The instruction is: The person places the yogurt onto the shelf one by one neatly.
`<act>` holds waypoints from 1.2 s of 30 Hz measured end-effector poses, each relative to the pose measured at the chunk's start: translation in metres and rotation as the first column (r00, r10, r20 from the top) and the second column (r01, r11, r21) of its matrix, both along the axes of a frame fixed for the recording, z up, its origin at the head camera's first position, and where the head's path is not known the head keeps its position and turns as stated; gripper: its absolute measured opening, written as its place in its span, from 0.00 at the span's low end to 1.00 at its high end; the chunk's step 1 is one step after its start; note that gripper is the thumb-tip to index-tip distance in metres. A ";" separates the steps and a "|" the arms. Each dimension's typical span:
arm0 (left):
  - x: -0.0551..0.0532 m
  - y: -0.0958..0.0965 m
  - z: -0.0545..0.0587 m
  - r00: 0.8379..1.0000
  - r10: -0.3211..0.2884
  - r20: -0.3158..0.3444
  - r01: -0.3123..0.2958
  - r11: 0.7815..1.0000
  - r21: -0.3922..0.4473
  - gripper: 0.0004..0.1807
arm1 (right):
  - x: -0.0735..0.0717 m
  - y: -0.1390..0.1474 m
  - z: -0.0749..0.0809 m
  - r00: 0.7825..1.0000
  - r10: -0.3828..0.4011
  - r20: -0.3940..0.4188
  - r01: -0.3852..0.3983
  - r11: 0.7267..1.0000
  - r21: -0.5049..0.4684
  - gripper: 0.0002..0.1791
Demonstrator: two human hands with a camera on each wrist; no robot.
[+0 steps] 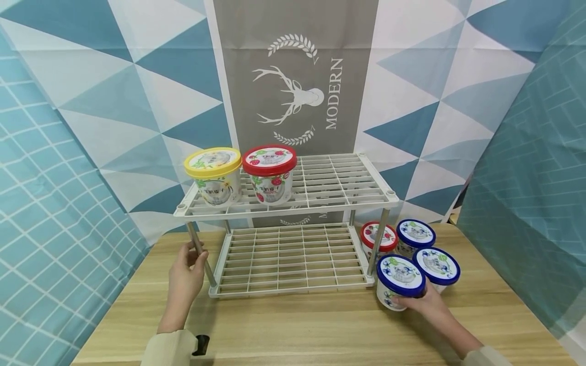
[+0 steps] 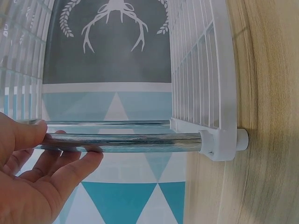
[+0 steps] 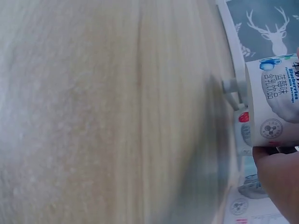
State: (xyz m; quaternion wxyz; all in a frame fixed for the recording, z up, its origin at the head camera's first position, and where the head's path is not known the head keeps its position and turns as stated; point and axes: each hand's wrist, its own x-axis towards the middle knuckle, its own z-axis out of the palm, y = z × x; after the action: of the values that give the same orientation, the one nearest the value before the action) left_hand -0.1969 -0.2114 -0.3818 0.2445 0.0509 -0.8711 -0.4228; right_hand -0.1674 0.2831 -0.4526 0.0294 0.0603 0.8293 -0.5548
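Observation:
My left hand (image 1: pixel 185 277) holds the front left metal post (image 2: pixel 126 142) of a white two-tier wire rack (image 1: pixel 293 290), thumb on one side and fingers on the other. At the rack's front right corner, my right hand (image 1: pixel 426 303) grips a white tub with a dark blue lid (image 1: pixel 401 275). Blueberry print shows on this tub's side (image 3: pixel 275 100) in the right wrist view, where the hand is partly cut off. Close behind it stand two more blue-lidded tubs, one at right (image 1: pixel 437 265) and one farther back (image 1: pixel 415 234), and a red-lidded tub (image 1: pixel 379 237).
On the upper tier stand a yellow-lidded tub (image 1: pixel 212 175) and a red-lidded tub (image 1: pixel 270 174), side by side at the left. The wooden table (image 1: pixel 293 330) runs under the rack. Patterned cloth (image 1: pixel 412 76) hangs behind, with tiled-look cloth at both sides.

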 end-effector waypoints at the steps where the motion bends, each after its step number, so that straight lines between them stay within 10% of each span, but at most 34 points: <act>1: 0.000 0.000 0.000 1.000 -0.007 0.006 0.007 1.000 0.003 0.15 | 0.001 0.000 0.002 1.000 -0.009 0.003 0.010 1.000 -0.006 0.54; 36: 0.002 -0.001 0.002 0.999 -0.021 0.031 0.021 1.000 -0.002 0.16 | 0.020 -0.008 0.049 0.996 0.084 -0.011 -0.085 0.995 -0.060 0.51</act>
State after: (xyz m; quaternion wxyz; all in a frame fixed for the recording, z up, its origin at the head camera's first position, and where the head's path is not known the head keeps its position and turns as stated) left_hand -0.1951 -0.2121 -0.3803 0.2265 0.0480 -0.8758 -0.4235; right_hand -0.1471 0.2751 -0.4038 0.0511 0.0218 0.8142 -0.5779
